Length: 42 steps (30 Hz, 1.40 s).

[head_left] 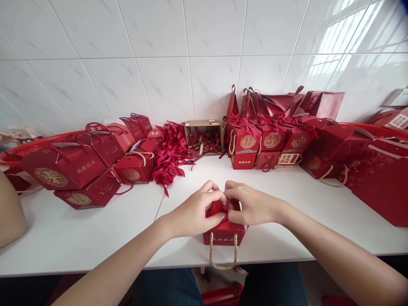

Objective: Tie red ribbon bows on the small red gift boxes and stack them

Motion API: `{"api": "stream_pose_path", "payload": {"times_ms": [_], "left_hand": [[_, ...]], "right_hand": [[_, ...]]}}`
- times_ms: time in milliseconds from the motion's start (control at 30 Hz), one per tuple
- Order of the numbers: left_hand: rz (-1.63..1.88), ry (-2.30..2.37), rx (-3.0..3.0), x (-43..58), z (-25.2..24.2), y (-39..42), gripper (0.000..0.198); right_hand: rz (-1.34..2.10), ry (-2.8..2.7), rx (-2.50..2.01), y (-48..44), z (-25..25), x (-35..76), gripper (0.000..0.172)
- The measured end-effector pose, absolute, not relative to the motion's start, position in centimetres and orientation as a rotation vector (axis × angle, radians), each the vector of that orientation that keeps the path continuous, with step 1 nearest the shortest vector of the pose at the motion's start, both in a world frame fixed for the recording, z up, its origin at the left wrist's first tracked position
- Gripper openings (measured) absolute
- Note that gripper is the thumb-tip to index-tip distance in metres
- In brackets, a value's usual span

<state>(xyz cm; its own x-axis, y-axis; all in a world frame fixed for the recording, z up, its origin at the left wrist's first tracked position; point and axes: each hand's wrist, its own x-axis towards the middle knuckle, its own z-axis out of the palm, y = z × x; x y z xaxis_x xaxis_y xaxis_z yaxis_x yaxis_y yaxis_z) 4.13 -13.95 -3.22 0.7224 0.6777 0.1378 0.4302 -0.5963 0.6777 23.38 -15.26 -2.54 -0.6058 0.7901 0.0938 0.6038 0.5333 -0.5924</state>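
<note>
In front of me at the table's near edge stands a small red gift box [223,237] with pale lettering. Its twisted gold cord handle [222,267] hangs over the edge. My left hand [204,208] is closed at the top of the box, thumb and fingertips pinching a dark red ribbon [225,207]. From the other side my right hand [247,204] is closed on the same ribbon, its fingertips close to the left ones. The fingers partly cover the box's top flaps and the ribbon.
Loose red ribbons [170,148] lie piled beside an open carton [204,124] holding ribbon strips. Stacked red boxes stand at left [73,170] and at back right [247,140], some with bows. A large red bag [382,182] is far right. Someone's arm [11,212] shows at left.
</note>
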Motion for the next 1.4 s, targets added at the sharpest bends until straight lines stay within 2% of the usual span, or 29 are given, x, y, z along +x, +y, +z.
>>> {"api": "stream_pose_path", "payload": {"times_ms": [133, 267, 500, 667, 800, 900, 1133, 1400], "left_hand": [[0.552, 0.908, 2.436, 4.4, -3.0, -14.3, 0.001], [0.594, 1.005, 2.439, 4.5, -3.5, -14.7, 0.008], [0.747, 1.013, 2.231, 3.3, -4.4, -13.8, 0.016], [0.703, 1.06, 2.028, 2.1, -5.4, -12.5, 0.018], [0.812, 0.894, 2.055, 1.8, -5.2, -12.3, 0.016], [0.753, 0.718, 1.98, 2.1, -4.7, -12.0, 0.02], [0.768, 1.207, 2.181, 2.8, -5.9, -10.7, 0.032], [0.783, 1.385, 2.616, 1.3, -6.5, -10.3, 0.038]], "right_hand": [[0.72, -2.418, -1.18, -15.3, -2.5, 23.6, 0.016], [0.702, -2.384, -1.206, -15.3, -3.0, 23.9, 0.02], [0.671, -2.318, -1.27, -15.2, -3.8, 25.4, 0.018], [0.657, -2.266, -1.286, -15.2, -4.4, 26.3, 0.02], [0.623, -2.222, -1.243, -15.2, -4.8, 26.1, 0.02], [0.609, -2.174, -1.202, -15.3, -4.9, 25.9, 0.017], [0.435, -2.194, -1.273, -16.2, -5.2, 25.9, 0.018], [0.301, -2.222, -1.289, -16.9, -5.3, 25.6, 0.016]]}}
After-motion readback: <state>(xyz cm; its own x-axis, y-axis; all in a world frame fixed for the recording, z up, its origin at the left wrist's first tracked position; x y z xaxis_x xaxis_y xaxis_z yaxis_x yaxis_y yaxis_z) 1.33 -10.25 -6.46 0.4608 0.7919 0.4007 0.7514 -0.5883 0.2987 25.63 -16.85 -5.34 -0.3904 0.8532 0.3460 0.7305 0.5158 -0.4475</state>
